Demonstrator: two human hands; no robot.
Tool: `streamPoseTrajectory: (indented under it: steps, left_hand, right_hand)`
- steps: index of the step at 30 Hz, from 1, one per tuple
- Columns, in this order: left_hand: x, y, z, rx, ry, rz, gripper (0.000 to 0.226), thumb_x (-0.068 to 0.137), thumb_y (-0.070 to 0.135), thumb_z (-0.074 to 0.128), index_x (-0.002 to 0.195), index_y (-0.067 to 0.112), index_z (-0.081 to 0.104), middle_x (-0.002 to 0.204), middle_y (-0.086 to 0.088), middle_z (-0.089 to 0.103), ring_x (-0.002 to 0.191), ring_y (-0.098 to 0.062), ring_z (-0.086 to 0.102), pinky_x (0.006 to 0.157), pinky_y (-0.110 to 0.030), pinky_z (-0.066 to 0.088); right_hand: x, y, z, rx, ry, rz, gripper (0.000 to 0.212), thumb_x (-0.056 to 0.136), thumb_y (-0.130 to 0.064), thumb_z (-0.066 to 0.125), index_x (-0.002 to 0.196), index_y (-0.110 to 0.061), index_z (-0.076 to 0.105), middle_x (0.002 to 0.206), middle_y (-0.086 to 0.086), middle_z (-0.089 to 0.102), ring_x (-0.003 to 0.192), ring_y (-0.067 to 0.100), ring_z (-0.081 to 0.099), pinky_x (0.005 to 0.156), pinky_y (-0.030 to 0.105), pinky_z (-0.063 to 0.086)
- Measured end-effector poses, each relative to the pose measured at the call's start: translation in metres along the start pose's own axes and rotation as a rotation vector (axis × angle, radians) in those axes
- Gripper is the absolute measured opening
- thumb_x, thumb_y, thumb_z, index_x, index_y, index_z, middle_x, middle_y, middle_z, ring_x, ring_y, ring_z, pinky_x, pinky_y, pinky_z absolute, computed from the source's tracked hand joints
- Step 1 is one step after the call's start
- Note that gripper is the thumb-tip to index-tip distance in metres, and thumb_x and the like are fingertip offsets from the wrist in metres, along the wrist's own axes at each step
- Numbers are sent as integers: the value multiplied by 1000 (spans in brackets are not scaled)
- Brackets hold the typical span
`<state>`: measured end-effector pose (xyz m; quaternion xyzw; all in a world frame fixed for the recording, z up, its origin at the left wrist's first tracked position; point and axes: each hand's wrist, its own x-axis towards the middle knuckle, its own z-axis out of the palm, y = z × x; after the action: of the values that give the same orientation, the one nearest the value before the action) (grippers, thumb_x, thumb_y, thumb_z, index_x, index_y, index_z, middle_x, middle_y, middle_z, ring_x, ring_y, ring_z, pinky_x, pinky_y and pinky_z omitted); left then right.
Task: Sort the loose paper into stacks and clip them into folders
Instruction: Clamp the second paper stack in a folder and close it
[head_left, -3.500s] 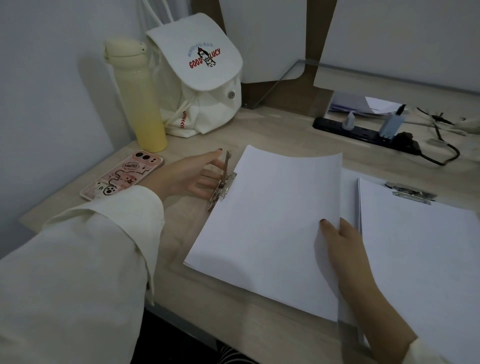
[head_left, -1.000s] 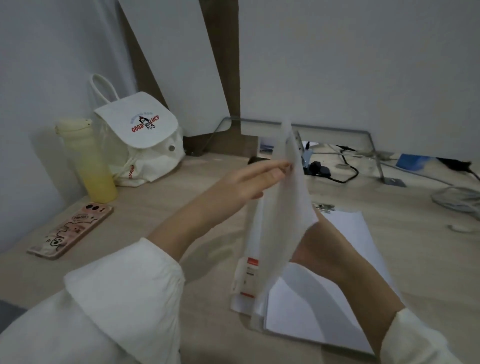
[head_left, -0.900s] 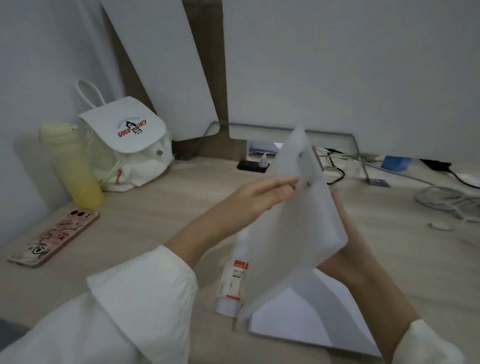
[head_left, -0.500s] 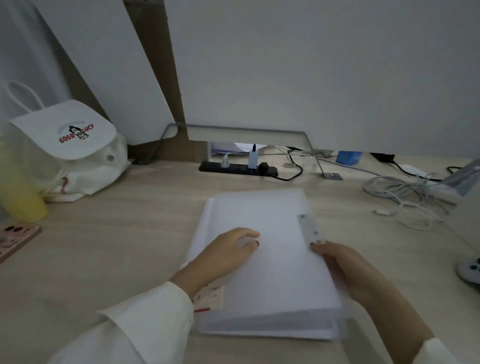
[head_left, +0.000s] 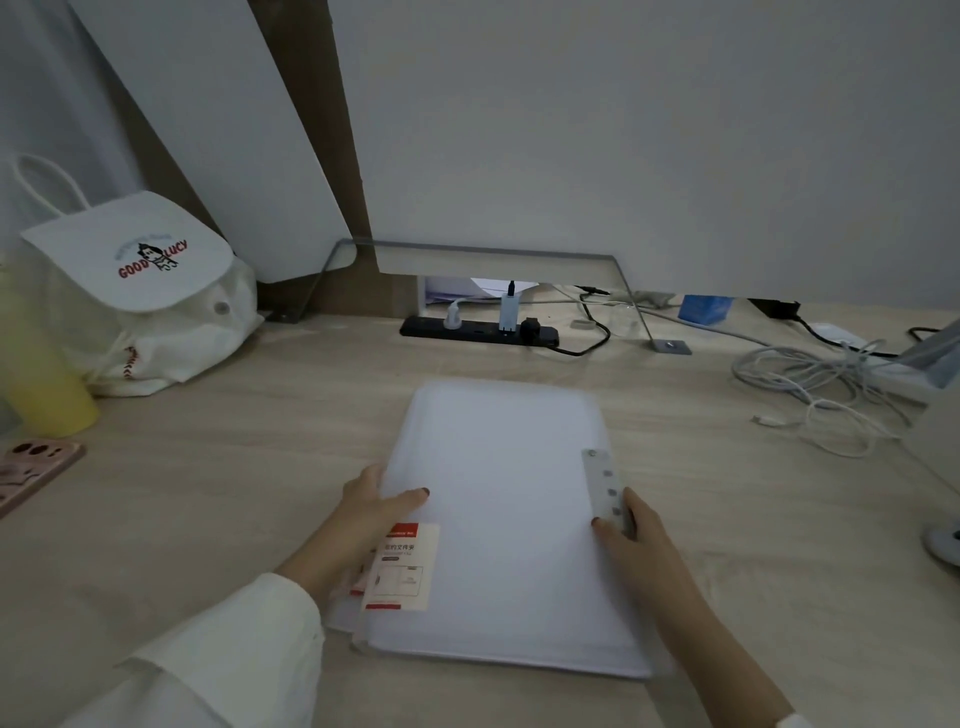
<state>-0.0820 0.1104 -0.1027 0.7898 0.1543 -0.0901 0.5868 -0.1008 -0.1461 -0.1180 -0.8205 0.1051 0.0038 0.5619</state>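
One table (head_left: 260, 467) carries the work. A closed translucent folder (head_left: 498, 493) lies flat at its centre, dead ahead of the person, with its long axis running 12 to 6 o'clock. The left hand (head_left: 363, 519) grips the 8 o'clock edge, thumb on the cover. The right hand (head_left: 639, 545) grips the 4 o'clock edge, thumb beside the clip strip (head_left: 602, 483). Both hands are equally near. A printed label (head_left: 402, 566) sits at 7 o'clock. Judgement: the next move is a two-handed lift or slide.
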Motion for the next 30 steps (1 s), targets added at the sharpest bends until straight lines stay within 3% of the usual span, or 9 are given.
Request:
streamPoseTrajectory:
  steps: [3, 7, 9, 11, 14, 16, 21, 27, 30]
  left_hand:
    - [5, 4, -12, -103, -68, -78, 52, 83, 24, 65, 128, 8, 44, 113, -12, 64, 87, -27, 67, 70, -33, 53]
    - [1, 17, -27, -175, -177, -77, 24, 86, 26, 61, 94, 4, 67, 70, -4, 73, 53, -16, 67, 46, -16, 47]
    - [3, 15, -29, -205, -208, -107, 32, 82, 34, 65, 96, 5, 69, 79, -8, 75, 59, -18, 68, 54, -19, 52]
    - [1, 8, -25, -206, -252, -136, 43, 75, 41, 70, 103, 8, 70, 98, -16, 73, 70, -24, 68, 69, -28, 54]
    - [-3, -2, -16, -248, -219, -108, 52, 72, 39, 75, 110, 6, 65, 100, -20, 72, 81, -33, 69, 76, -38, 56]
    - [-2, -6, -13, -319, -143, -61, 58, 67, 34, 79, 114, 6, 59, 98, -17, 73, 84, -35, 70, 73, -41, 57]
    - [-5, 2, -19, -421, -52, 47, 46, 74, 22, 74, 114, 13, 54, 100, -14, 71, 77, -31, 71, 59, -35, 57]
    - [9, 7, -64, -358, -16, 94, 57, 65, 35, 77, 114, 21, 52, 95, -10, 72, 75, -31, 72, 63, -39, 58]
    - [31, 12, -102, -275, 7, 101, 63, 62, 39, 81, 114, 19, 51, 94, -10, 73, 75, -29, 72, 62, -37, 58]
  right_hand:
    - [1, -4, 12, -6, -21, -9, 10, 89, -4, 49, 97, -9, 48, 92, 3, 56, 70, 6, 51, 55, 12, 39]
    - [-2, -6, 22, 4, 11, 11, 10, 88, -8, 49, 80, -13, 45, 95, 13, 53, 71, 16, 47, 59, 25, 37]
    - [-7, -12, 21, 18, 24, 12, 6, 89, -6, 47, 90, -3, 52, 97, 25, 54, 80, 29, 55, 66, 38, 43]
    - [-11, -15, 15, 58, 44, 33, 29, 90, -1, 46, 115, 13, 47, 117, 30, 51, 107, 44, 51, 87, 50, 41]
    - [-13, -11, 11, 113, 14, 67, 36, 89, 0, 48, 124, 8, 46, 116, 21, 56, 100, 34, 56, 81, 47, 45]
    - [-9, -8, 11, 181, -18, 93, 44, 87, -3, 53, 131, -8, 45, 118, 8, 59, 92, 18, 59, 75, 31, 47]
    - [0, -17, 7, 383, -52, 120, 64, 86, -19, 63, 142, -9, 33, 141, 6, 43, 124, 23, 47, 104, 33, 35]
    - [14, -42, 39, 376, -223, 188, 34, 87, -26, 58, 114, -6, 59, 99, 3, 71, 79, 14, 67, 60, 22, 49]
    - [28, -59, 78, 411, -192, 183, 31, 89, -22, 56, 114, -5, 59, 102, 8, 71, 76, 15, 67, 54, 18, 49]
